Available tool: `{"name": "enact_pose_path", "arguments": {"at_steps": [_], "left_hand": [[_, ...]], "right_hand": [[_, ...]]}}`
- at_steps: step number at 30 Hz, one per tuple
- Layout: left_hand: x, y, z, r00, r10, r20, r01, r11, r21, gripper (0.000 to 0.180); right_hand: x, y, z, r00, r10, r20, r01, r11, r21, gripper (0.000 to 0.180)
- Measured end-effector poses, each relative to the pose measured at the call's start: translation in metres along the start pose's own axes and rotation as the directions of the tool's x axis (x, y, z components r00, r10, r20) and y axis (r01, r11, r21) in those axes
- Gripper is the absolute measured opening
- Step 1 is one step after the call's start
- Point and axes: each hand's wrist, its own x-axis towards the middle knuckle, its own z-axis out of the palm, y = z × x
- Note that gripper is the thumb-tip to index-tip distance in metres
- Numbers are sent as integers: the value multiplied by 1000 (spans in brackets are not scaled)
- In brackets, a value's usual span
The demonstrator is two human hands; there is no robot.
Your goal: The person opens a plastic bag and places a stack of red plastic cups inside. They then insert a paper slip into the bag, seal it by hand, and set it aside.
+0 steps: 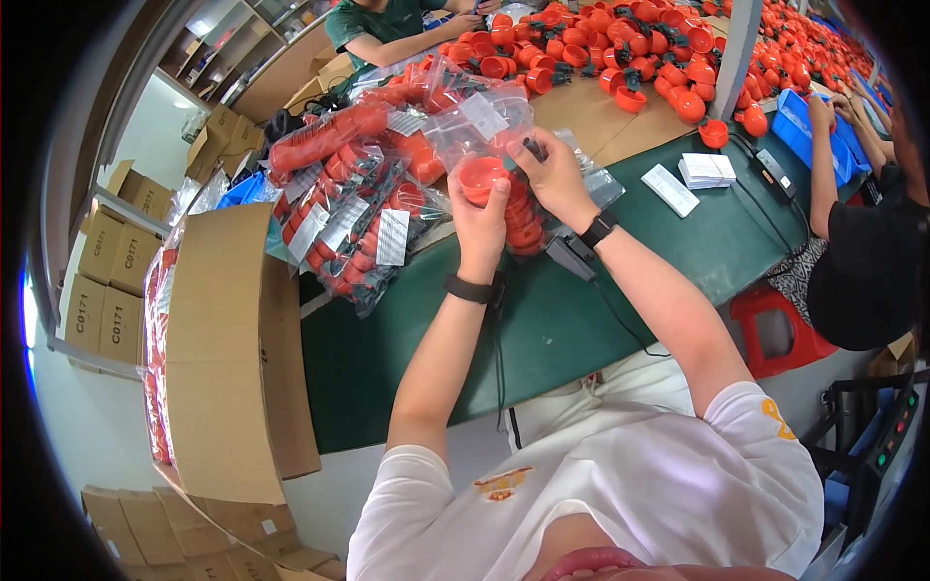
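Note:
Over the green tabletop, my left hand (477,221) is closed round the side of a red plastic cup (481,174) at the top of a stack. More red cups (524,230) of that stack hang below it, seemingly inside a clear plastic bag. My right hand (559,181) is at the far right side of the same cup, thumb and fingers pinched on a small dark part (530,148). Just beyond my hands lies a clear bag (477,121) with a white label in it. Filled bags of red cups (354,218) with white labels are piled to the left.
An open cardboard box (215,339) stands at the table's left. Loose red cups (620,44) heap at the back. White paper slips (707,169) and a cabled dark device (572,257) lie on the green table (407,378). Co-workers sit far and right, near a blue bin (814,136).

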Motion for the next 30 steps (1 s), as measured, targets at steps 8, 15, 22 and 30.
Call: {"name": "enact_pose_path", "arguments": {"at_steps": [8,15,22,30], "left_hand": [[-1,9,10,981,192,40,-195,974,116,72],[-3,13,2,992,120,35,-123,983,137,63],[-1,10,10,996,86,29,-86,996,26,49],[-4,13,5,999,49,21,-49,998,26,54]], "right_hand": [[2,-6,-1,986,-92,-142,98,995,36,31],[5,-7,-24,985,-175,-4,174,980,99,36],[119,65,-219,993,-91,79,97,220,-971,35],[162,82,-265,815,86,572,527,-520,-673,36]]}}
